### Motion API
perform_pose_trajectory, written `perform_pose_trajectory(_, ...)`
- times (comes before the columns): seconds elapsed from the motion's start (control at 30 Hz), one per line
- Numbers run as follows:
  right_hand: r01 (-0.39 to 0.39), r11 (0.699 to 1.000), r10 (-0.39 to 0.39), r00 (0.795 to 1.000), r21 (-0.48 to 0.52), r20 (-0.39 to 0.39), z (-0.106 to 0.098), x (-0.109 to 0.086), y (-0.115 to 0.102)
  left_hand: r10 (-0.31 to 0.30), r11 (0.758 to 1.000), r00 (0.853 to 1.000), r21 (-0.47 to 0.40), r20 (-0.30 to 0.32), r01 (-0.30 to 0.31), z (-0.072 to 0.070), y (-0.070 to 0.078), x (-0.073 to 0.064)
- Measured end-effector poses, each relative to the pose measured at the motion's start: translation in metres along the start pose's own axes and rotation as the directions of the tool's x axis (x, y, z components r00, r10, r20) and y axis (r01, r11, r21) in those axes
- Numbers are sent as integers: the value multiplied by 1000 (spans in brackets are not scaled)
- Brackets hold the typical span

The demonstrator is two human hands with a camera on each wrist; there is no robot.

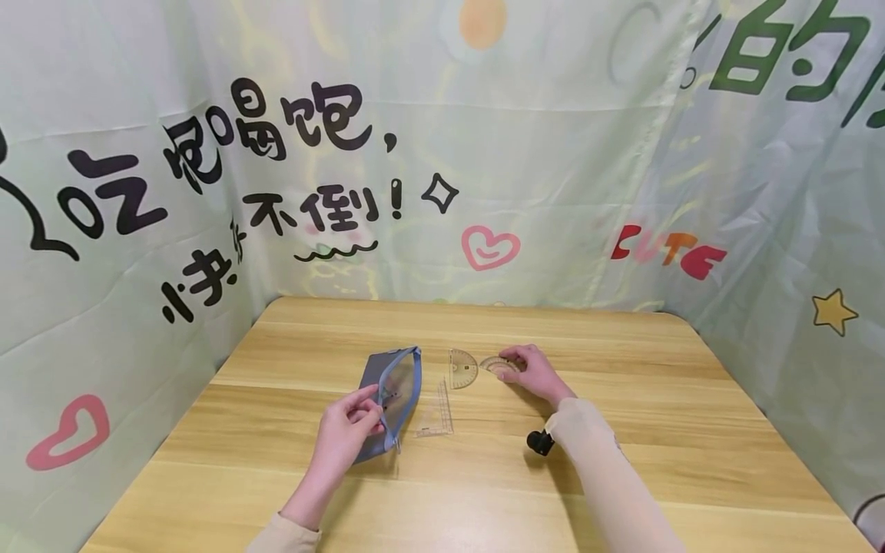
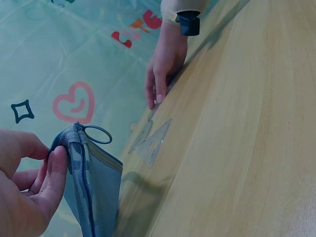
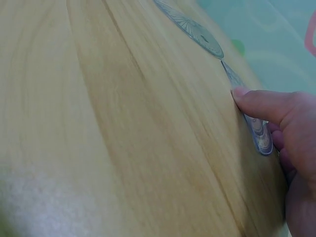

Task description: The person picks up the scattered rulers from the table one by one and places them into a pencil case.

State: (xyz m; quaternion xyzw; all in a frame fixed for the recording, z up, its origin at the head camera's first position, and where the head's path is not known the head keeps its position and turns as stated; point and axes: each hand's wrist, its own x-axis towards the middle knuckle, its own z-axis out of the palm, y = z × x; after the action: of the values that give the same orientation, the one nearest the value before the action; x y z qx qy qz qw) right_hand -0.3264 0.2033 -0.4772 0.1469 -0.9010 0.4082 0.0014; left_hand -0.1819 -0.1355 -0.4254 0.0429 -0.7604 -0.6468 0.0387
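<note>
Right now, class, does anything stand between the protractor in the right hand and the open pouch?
Yes. The other protractor and the set square lie on the table between the held protractor, at the right hand, and the pouch. Both look flat, so a slightly raised path should probably clear them.

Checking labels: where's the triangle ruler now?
In the head view, the triangle ruler lies on the table just right of the blue pouch and just below the left protractor.
</note>
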Motion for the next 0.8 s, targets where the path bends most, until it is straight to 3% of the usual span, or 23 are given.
perform_pose_trajectory(0.2,38,999,-38,999,-15,-15,0,0,2,-3,1000,1000,-4,1,3,0,-1,0)
perform_pose_trajectory(0.8,15,997,-18,999,77,40,-8,-2,2,-5,1000,1000,-6,3,5,-1,0,0)
